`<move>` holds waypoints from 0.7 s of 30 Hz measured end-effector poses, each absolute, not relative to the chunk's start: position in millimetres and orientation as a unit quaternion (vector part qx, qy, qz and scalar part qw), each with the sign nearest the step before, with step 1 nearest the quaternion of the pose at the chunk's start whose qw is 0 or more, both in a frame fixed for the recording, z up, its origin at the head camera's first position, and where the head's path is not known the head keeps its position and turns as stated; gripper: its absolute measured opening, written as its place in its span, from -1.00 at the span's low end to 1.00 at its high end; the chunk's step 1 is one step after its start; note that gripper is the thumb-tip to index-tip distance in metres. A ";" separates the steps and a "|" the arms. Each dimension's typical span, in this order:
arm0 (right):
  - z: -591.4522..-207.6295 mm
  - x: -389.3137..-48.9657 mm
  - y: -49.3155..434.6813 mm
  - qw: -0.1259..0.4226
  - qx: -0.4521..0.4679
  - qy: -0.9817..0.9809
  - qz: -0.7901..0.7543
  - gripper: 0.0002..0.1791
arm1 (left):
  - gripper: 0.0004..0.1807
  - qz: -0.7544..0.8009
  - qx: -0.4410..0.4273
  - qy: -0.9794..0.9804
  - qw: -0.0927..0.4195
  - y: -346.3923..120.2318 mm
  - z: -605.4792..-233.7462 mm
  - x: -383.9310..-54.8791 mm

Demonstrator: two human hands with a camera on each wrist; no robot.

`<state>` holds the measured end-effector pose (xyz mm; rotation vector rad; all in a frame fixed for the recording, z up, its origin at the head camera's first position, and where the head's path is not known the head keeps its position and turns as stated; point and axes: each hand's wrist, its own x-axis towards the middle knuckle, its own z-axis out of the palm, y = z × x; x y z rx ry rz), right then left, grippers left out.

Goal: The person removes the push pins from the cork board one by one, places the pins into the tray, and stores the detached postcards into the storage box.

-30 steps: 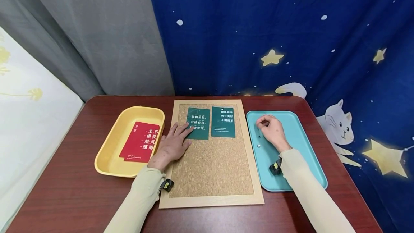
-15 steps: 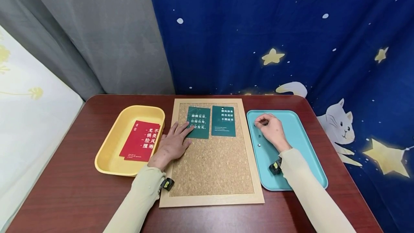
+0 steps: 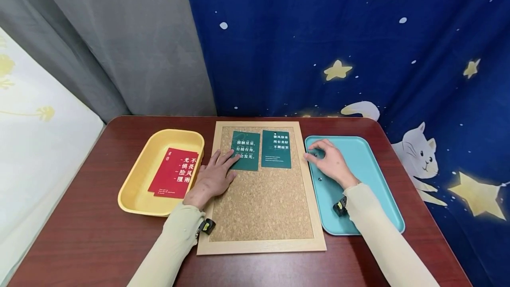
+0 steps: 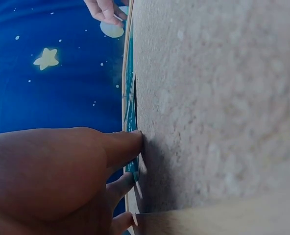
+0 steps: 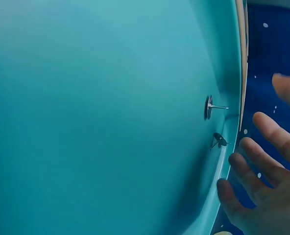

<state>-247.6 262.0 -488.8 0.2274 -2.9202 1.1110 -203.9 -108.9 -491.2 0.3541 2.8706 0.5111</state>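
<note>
My left hand [image 3: 213, 176] lies over the left frame of the corkboard [image 3: 263, 207], its straight fingers resting on the edge of a green card [image 3: 247, 154] printed with white characters. A second green card [image 3: 276, 154] sits to its right, with a small bright tack head [image 3: 275, 134] at its top. Above the left side of the blue tray [image 3: 366, 189] is my right hand [image 3: 332, 160], thumb and fingers apart with nothing seen between them. In the right wrist view one metal thumbtack [image 5: 209, 107] stands point up, and another thumbtack [image 5: 219, 140] lies tilted near the tray wall.
On the left stands a yellow bin [image 3: 135, 194] holding red cards [image 3: 173, 174]. Everything stands on a dark red wooden table [image 3: 79, 225]. A blue star-patterned curtain [image 3: 279, 56] and a grey curtain [image 3: 139, 48] hang behind it.
My right hand's thumb and fingers, earlier together over the tray, have spread apart, and the fingertips have shifted left toward the tray's edge. The left hand stays on the card.
</note>
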 end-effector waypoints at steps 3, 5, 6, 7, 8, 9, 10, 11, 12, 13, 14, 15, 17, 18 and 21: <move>-488.2 -246.6 259.6 -0.021 0.090 -0.941 0.325 -0.45 | -0.38 0.170 0.120 0.973 0.100 -108.6 -491.7 -204.3; -488.4 -245.8 257.0 -0.034 0.102 -0.947 0.302 -0.34 | -0.38 0.171 0.120 0.973 0.101 -107.8 -489.9 -203.2; -488.1 -245.3 255.6 -0.038 0.107 -0.949 0.293 -0.28 | -0.38 0.172 0.120 0.973 0.099 -107.6 -489.6 -202.7; -488.3 -244.8 254.2 -0.042 0.113 -0.952 0.282 -0.23 | -0.38 0.172 0.120 0.973 0.100 -107.2 -487.4 -201.9; -488.4 -244.4 252.9 -0.045 0.117 -0.954 0.274 -0.18 | -0.39 0.174 0.120 0.972 0.102 -106.8 -485.5 -201.1; -488.6 -243.7 251.7 -0.047 0.122 -0.955 0.266 -0.14 | -0.39 0.176 0.119 0.972 0.104 -106.7 -485.0 -200.9; -488.6 -243.0 250.5 -0.050 0.126 -0.956 0.260 -0.09 | -0.38 0.177 0.119 0.971 0.105 -106.9 -485.1 -200.6; -488.6 -242.3 249.7 -0.053 0.130 -0.956 0.256 -0.06 | -0.38 0.178 0.120 0.971 0.104 -107.5 -486.3 -200.9; -488.5 -241.5 249.0 -0.055 0.133 -0.957 0.252 -0.02 | -0.38 0.177 0.121 0.972 0.102 -108.0 -487.7 -201.5; -488.5 -240.7 248.5 -0.058 0.136 -0.957 0.250 0.01 | -0.38 0.176 0.122 0.972 0.100 -108.3 -488.8 -201.9; -488.4 -240.0 248.0 -0.060 0.139 -0.957 0.249 0.03 | -0.38 0.177 0.123 0.972 0.097 -108.8 -491.4 -202.6; -488.2 -239.4 247.6 -0.062 0.141 -0.956 0.248 0.05 | -0.38 0.177 0.123 0.972 0.095 -109.2 -493.5 -203.3; -488.0 -238.6 246.9 -0.065 0.147 -0.956 0.246 0.09 | -0.38 0.175 0.125 0.972 0.092 -109.2 -494.4 -203.6; -488.4 -238.8 246.7 -0.065 0.151 -0.956 0.243 0.10 | -0.38 0.174 0.125 0.973 0.092 -109.1 -494.4 -203.7; -488.7 -238.5 246.2 -0.069 0.161 -0.955 0.238 0.13 | -0.38 0.175 0.123 0.972 0.097 -108.7 -491.6 -203.2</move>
